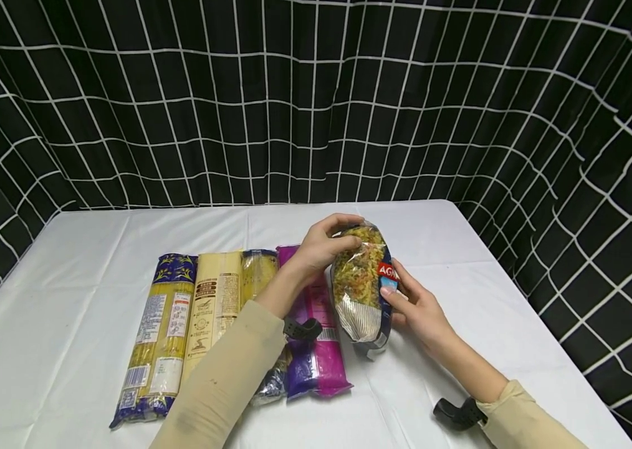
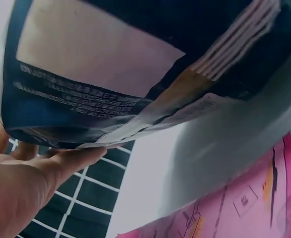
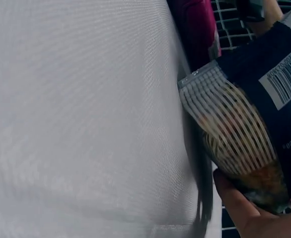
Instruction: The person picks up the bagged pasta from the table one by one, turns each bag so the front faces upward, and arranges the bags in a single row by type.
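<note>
A clear and dark blue bag of short twisted pasta (image 1: 356, 274), with a red label on its right side, is held up over the right half of the table. My left hand (image 1: 324, 246) grips its upper end, thumb across the front. On the right side, near the label, my right hand (image 1: 422, 312) pinches the edge. The left wrist view shows the bag's dark blue printed side (image 2: 101, 54) above the left fingers. In the right wrist view, the bag's striped lower end (image 3: 235, 124) and a barcode face the camera, with the right thumb against it.
Left of the bag lie a magenta and purple pack (image 1: 327, 368), a pack of yellow pasta (image 1: 258, 271) partly behind my left arm, a cream pack (image 1: 217, 287) and a blue-ended spaghetti pack (image 1: 161, 318). They lie side by side on a white cloth (image 1: 69, 324). Black gridded curtains (image 1: 293, 112) surround the table.
</note>
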{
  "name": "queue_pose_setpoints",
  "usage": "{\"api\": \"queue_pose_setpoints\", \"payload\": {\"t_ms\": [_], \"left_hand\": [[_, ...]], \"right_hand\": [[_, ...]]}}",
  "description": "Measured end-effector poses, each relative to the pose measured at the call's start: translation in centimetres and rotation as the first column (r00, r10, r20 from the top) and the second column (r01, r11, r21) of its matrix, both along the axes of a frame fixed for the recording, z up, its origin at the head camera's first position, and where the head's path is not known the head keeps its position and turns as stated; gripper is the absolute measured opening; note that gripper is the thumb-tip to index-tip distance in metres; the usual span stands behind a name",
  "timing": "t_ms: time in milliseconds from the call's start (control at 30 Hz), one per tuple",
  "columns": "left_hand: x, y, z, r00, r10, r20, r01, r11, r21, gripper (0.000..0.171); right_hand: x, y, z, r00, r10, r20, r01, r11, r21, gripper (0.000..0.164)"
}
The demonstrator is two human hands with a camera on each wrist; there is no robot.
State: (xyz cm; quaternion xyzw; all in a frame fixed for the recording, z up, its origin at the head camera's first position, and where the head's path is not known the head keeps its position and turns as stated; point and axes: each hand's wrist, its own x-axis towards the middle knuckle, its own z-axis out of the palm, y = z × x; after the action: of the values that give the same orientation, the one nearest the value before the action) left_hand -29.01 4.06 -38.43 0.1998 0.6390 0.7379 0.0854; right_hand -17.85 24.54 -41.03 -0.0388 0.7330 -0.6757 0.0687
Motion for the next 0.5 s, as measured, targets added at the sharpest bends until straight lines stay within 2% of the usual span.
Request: {"api": "queue_pose_setpoints", "payload": {"t_ms": [133,267,400,500], "left_hand": [[0.2,-0.2,0.2,1.0,-0.004,0.003,0.004,0.999,-0.034,0.043],[0.5,-0.4,0.3,1.0,0.002,-0.003,-0.002,0.986,-0.167,0.046],[1.1,-0.5,0.6,1.0,-0.028,-0.012,0.023,0.948,-0.317,0.067],[1.6,-0.4,0.9,0.999,-0.031,0.013,0.033,0.927,-0.373,0.09]], "right_hand": [[-0.1,0.0,0.1,0.998,-0.049,-0.037,0.048,0.999,-0.023,0.073],[-0.2,0.2,0.2,0.994,-0.088,-0.072,0.089,0.996,0.01,0.073],[-0.4,0.6,0.5,0.988,-0.107,-0.107,0.117,0.989,0.091,0.074],[-0.6,0.7,0.8,0.985,-0.104,-0.136,0.127,0.976,0.176,0.076]]}}
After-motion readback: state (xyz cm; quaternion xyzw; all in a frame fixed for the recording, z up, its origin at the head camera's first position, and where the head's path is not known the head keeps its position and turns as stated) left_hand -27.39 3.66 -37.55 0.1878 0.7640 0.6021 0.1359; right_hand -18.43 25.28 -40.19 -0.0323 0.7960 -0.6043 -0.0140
